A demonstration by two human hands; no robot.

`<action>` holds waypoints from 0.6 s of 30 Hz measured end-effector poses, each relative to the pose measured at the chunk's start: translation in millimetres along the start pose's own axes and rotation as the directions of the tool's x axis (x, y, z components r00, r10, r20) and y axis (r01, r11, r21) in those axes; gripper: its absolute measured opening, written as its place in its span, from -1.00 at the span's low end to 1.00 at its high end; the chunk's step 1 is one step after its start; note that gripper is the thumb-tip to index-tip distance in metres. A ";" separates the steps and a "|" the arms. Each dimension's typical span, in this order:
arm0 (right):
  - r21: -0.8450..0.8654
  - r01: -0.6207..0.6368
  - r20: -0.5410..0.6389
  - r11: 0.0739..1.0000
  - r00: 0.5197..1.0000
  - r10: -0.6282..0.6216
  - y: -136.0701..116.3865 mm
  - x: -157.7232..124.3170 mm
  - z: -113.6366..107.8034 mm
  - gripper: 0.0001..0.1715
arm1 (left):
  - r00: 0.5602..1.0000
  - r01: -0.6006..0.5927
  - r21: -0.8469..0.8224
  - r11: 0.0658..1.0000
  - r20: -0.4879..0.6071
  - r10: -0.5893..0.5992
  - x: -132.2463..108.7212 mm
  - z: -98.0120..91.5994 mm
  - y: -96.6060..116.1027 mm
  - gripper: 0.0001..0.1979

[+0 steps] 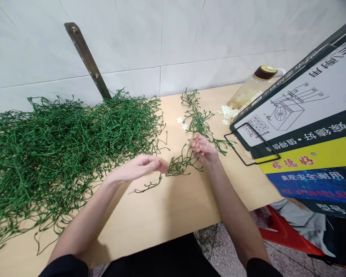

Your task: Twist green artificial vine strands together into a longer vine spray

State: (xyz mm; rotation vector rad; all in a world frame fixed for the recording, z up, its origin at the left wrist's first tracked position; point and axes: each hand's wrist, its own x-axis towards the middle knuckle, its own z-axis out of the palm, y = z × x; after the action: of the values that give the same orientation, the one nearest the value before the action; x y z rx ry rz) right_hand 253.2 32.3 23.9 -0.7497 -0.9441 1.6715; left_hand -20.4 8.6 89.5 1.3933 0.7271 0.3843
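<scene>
1. Pale wooden worktop set against a white tiled wall; all places below given relative to the thin green plastic sprig with branching stems lying at the worktop's middle.
2. Left hand just left of the sprig, palm turned down, fingers drawn together at the tips and meeting the sprig's left end; cannot tell whether actually pinching it or only touching.
3. Right hand at the sprig's upper right end, fingers curled and pinching a stem there.
4. Sprig stretched between both hands, sagging onto the worktop, one loose tendril trailing down to the left.
5. Large tangled heap of matching green plastic stems well to the left of the sprig, covering that side of the worktop.
6. Smaller loose bunch of green stems just behind the sprig, running toward the wall.
7. Small white plastic flowers just behind the sprig; more white flowers farther back right.
8. Clear plastic bottle with brown cap lying tilted behind and right of the sprig.
9. Printed cardboard box with drawings and coloured bands to the right of the sprig.
10. Angled brown metal bracket on the wall behind and left of the sprig.
</scene>
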 end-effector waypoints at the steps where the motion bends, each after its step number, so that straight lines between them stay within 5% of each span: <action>1: 0.005 -0.008 0.019 1.000 1.000 0.008 1.8 0.0 2.4 -0.37 | 0.989 0.002 0.000 1.000 -0.149 -0.002 5.4 9.1 -4.0 -0.60; 3: 0.013 -0.025 0.050 1.000 0.998 0.024 5.6 0.0 5.8 -0.37 | 0.928 -0.014 0.039 0.999 -0.371 0.027 15.2 26.1 -13.4 -0.71; 5: 0.009 -0.034 0.050 0.999 0.998 0.034 9.6 0.1 7.4 -0.36 | 0.884 -0.044 0.079 0.996 -0.462 0.076 21.7 38.9 -21.9 -0.76; 14: 0.045 0.052 0.065 0.998 0.996 -0.055 11.3 3.9 21.2 -0.24 | 0.988 -0.066 -0.453 0.889 -0.154 -0.005 29.2 46.8 -46.4 -0.64; 18: 0.031 0.039 0.045 0.999 0.998 -0.041 9.1 7.6 23.1 -0.38 | 0.974 -0.094 -0.597 0.797 -0.222 -0.051 35.3 35.0 -59.5 -0.53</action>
State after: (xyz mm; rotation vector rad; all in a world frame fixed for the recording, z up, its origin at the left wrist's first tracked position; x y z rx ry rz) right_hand 227.5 33.0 27.2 -0.6706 -0.9573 1.6706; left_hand 18.6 -4.7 23.8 0.7499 0.6904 0.7361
